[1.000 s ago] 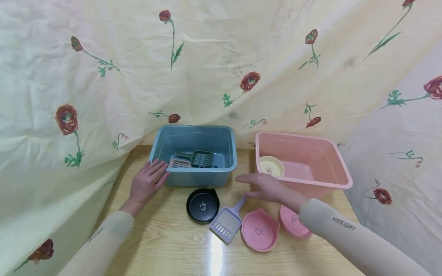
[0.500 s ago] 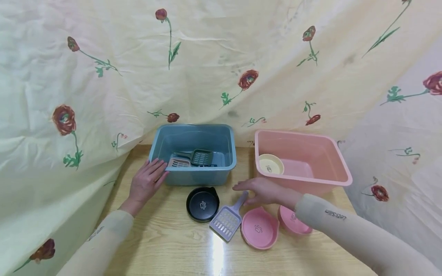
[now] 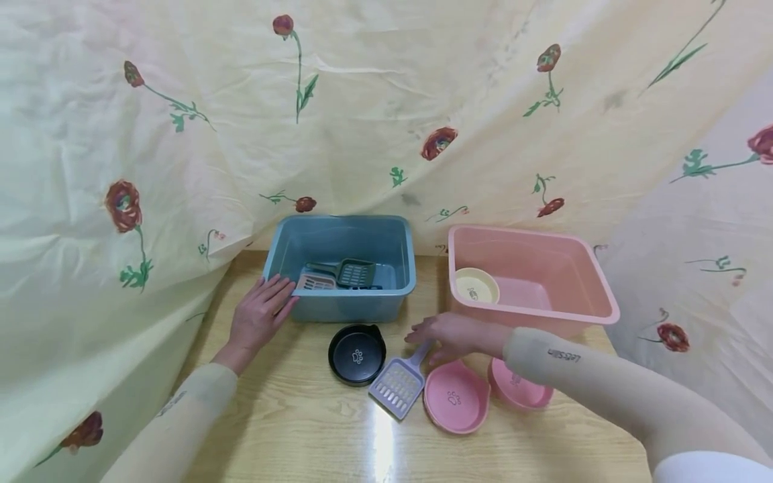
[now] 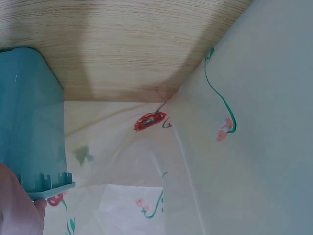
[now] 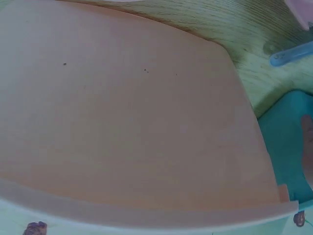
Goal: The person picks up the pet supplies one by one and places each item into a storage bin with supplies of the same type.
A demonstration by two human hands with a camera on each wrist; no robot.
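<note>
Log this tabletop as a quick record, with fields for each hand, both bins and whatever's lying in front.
left hand: touching the near-left rim of the blue bin
right hand: at the purple scoop, grip unclear
blue bin: green scoop, pale scoop, dark object partly hidden
pink bin: cream bowl, left side
in front: black bowl, purple scoop, left pink bowl, right pink bowl

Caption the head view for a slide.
Left hand on the blue bin, right hand at the purple scoop, which lies beside a pink bowl.
</note>
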